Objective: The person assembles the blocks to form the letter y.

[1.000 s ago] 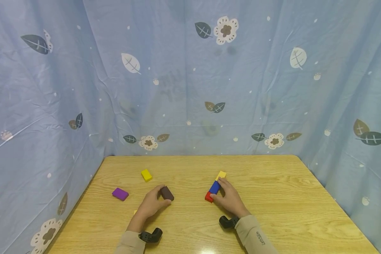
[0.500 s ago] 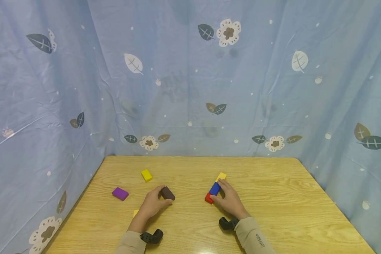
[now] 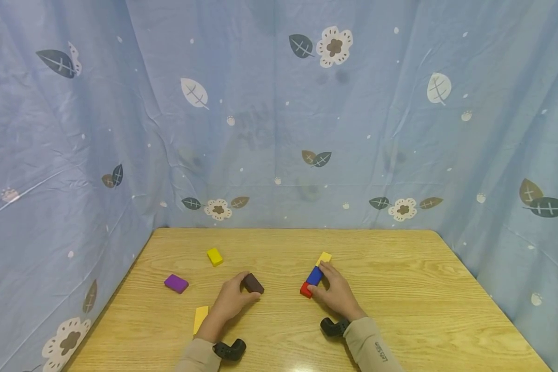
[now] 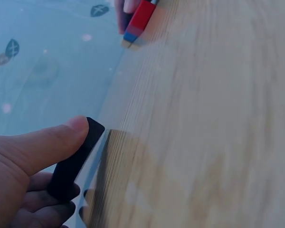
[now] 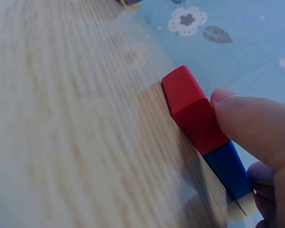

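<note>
Left hand (image 3: pixel 230 302) pinches the dark brown block (image 3: pixel 252 283); right hand (image 3: pixel 337 294) curls around the red block (image 3: pixel 305 290), blue block (image 3: pixel 314 276) and yellow block (image 3: pixel 324 257) row.

In the right wrist view the right hand (image 5: pixel 256 142) is cut off by the picture's right and bottom edges, and its thumb covers part of the red block (image 5: pixel 192 111). Beyond the red block, the blue block (image 5: pixel 225 168) runs behind the fingers. In the left wrist view the left hand (image 4: pixel 23 175) is cut by the left and bottom edges, and its fingers hide the lower end of the dark brown block (image 4: pixel 76 159). The table (image 4: pixel 204 118) around that block is blurred.
</note>
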Demonstrator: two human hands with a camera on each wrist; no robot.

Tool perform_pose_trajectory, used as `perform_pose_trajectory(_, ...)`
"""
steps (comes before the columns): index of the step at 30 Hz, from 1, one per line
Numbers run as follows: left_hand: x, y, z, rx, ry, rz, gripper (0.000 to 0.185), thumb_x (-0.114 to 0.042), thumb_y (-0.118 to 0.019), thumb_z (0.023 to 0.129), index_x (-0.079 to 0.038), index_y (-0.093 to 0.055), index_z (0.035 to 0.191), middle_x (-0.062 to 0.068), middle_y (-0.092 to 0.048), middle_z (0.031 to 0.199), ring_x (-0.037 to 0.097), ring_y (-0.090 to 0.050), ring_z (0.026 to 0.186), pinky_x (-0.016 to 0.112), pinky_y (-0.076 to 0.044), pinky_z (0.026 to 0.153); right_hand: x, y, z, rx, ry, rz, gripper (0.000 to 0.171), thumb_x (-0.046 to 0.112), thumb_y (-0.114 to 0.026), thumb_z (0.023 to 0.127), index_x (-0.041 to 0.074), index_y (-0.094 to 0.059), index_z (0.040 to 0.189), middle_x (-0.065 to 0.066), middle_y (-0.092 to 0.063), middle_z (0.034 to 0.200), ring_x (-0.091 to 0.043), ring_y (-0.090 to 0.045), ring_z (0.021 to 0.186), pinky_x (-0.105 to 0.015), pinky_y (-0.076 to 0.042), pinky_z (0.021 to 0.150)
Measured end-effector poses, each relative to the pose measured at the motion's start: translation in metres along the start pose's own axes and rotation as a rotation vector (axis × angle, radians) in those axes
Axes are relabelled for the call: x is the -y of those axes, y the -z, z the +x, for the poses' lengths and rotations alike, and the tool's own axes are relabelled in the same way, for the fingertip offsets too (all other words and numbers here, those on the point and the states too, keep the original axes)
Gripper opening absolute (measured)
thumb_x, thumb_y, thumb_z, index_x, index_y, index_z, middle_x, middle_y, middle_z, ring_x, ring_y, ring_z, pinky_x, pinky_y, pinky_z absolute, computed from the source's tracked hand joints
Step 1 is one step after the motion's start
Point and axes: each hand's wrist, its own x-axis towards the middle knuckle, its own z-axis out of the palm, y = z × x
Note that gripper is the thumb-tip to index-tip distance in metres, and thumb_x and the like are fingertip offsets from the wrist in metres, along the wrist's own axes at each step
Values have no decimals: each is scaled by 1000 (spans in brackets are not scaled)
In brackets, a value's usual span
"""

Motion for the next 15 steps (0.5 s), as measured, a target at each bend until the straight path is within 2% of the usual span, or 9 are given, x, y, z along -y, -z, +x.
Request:
perform_pose_trajectory(8,-9,-8,4,-9,-42,-20,75,-34,-73,82,4,-42,139,25,-53,132,41,-49,123,54,-45,98,2,1,0,-9,2,12,76,44,-68,85,-2,-44,139,-18,-39,147,-40,-32,138,-56,-32,109)
perform_pose_trajectory(15,-16,-17,8,-35,-44,-54,77,-35,-73,82,5,-41,139,25,-50,135,43,-47,126,55,-43,101,1,0,1,4,-3,5,76,46,-67,85,-2,-43,140,-18,-38,148,-39,-31,138,-55,-32,110)
